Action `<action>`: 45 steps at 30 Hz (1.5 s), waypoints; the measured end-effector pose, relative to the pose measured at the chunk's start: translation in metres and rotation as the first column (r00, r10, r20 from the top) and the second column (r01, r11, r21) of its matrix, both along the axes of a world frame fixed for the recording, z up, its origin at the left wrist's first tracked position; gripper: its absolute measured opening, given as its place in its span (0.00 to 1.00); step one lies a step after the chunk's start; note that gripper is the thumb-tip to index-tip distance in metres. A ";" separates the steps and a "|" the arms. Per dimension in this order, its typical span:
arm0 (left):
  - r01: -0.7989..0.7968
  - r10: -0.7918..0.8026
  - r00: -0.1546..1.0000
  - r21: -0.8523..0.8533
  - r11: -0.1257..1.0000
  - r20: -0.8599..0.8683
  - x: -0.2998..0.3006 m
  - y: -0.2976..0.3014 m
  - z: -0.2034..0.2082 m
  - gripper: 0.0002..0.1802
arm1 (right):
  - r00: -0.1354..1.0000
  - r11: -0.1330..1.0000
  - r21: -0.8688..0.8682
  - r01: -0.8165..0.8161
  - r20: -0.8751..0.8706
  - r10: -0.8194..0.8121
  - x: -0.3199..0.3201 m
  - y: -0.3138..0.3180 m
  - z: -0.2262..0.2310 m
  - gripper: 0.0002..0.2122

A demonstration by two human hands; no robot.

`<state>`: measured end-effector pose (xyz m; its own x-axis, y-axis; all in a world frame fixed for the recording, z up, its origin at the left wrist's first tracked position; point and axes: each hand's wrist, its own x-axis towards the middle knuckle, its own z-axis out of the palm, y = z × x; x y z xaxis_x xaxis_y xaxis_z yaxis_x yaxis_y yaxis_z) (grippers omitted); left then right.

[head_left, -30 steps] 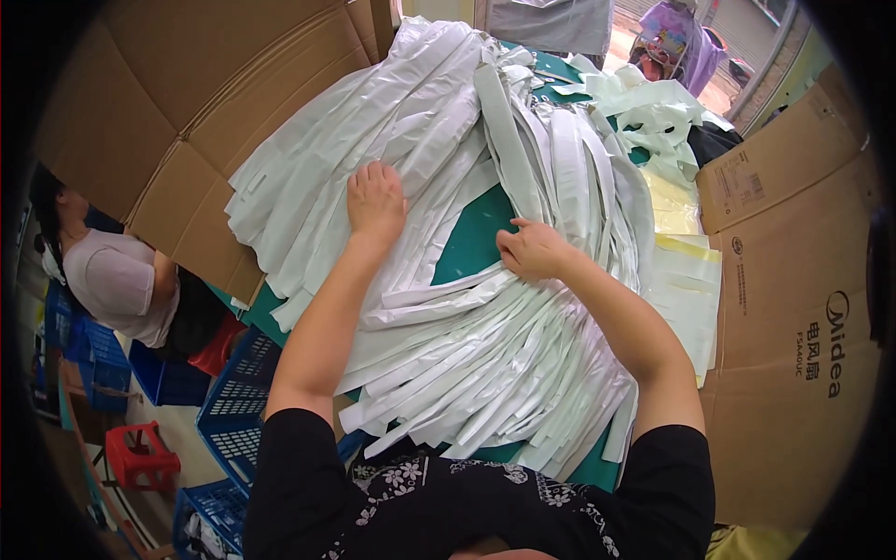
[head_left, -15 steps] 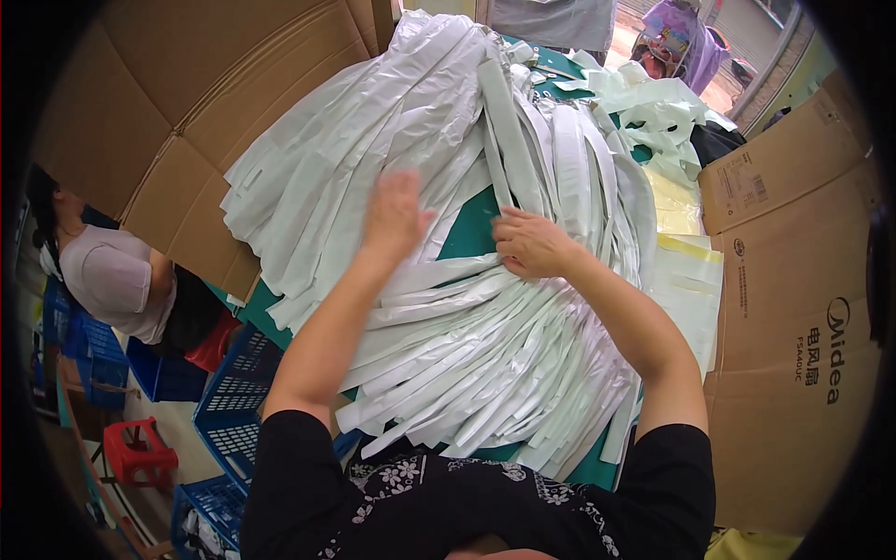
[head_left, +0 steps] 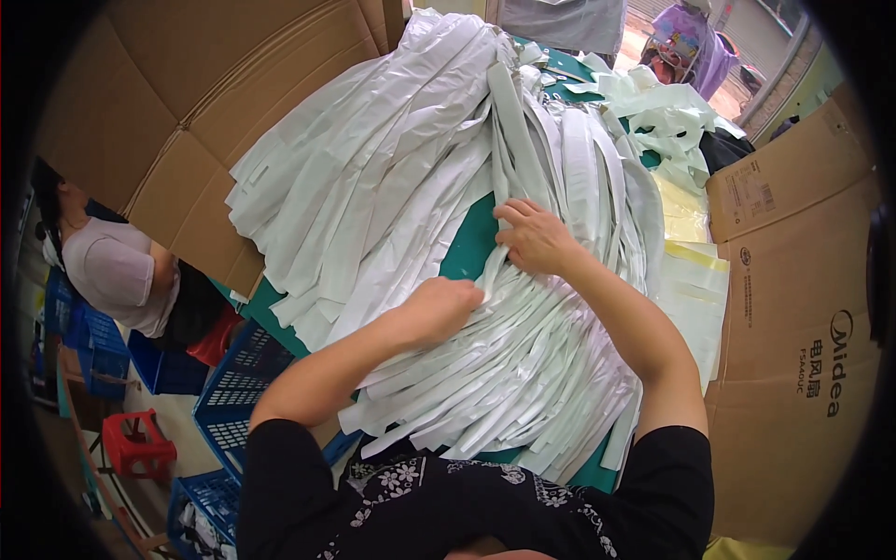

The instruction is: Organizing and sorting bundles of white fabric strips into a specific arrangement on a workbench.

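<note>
Long white plastic strips, like narrow folded bags, lie fanned out in piles. My left hand (head_left: 446, 310) is closed at the upper left edge of the near pile (head_left: 523, 373), pinching the end of a white plastic strip (head_left: 490, 271). Just above and to the right, my right hand (head_left: 534, 238) has its fingers curled onto the same strip, where the near pile meets the hanging strips (head_left: 579, 168) beyond. What lies under its fingers is partly hidden. A broad white pile (head_left: 364, 177) spreads at the far left, with green table (head_left: 474, 233) showing between.
Tall cardboard walls stand at the left (head_left: 252, 103) and right (head_left: 793, 280). Crumpled pale plastic (head_left: 663, 112) and a yellow packet (head_left: 677, 205) lie at the far right. Blue crates (head_left: 238, 392), a red stool (head_left: 138, 443) and another person (head_left: 107, 271) are at the left.
My left hand has come down and right from above the left pile to the near pile's edge, and its fingers have closed on a strip. My right hand has barely shifted.
</note>
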<state>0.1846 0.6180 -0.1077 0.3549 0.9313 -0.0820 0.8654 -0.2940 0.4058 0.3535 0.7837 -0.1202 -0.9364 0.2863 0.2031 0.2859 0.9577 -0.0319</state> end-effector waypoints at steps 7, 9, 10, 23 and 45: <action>-0.118 0.143 0.986 -0.240 0.963 0.088 -0.082 -0.023 0.023 0.20 | 0.981 0.942 -0.334 -0.018 0.176 0.081 0.010 0.006 -0.010 0.12; -0.294 0.307 0.947 0.129 0.947 -0.096 -0.084 -0.015 -0.012 0.21 | 0.964 0.939 -0.312 0.142 0.260 -0.060 0.003 0.008 -0.008 0.16; -0.479 0.525 0.845 0.287 0.829 -0.105 -0.080 -0.002 -0.027 0.21 | 0.964 0.940 -0.310 0.139 0.261 -0.056 -0.002 0.005 -0.009 0.16; -0.247 0.268 0.947 -0.131 0.960 0.179 -0.027 0.006 -0.026 0.16 | 0.992 0.968 -0.246 0.056 0.126 -0.025 -0.005 -0.005 0.004 0.16; -0.230 0.283 0.922 -0.213 0.950 0.265 -0.052 0.039 -0.008 0.14 | 0.970 0.971 0.012 -0.241 -0.043 0.241 0.007 0.014 -0.008 0.09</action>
<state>0.1330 0.6572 -0.1153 0.1381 0.9738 -0.1809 0.7386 0.0204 0.6738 0.3608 0.7975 -0.1281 -0.9678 0.0520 0.2465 0.0452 0.9984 -0.0329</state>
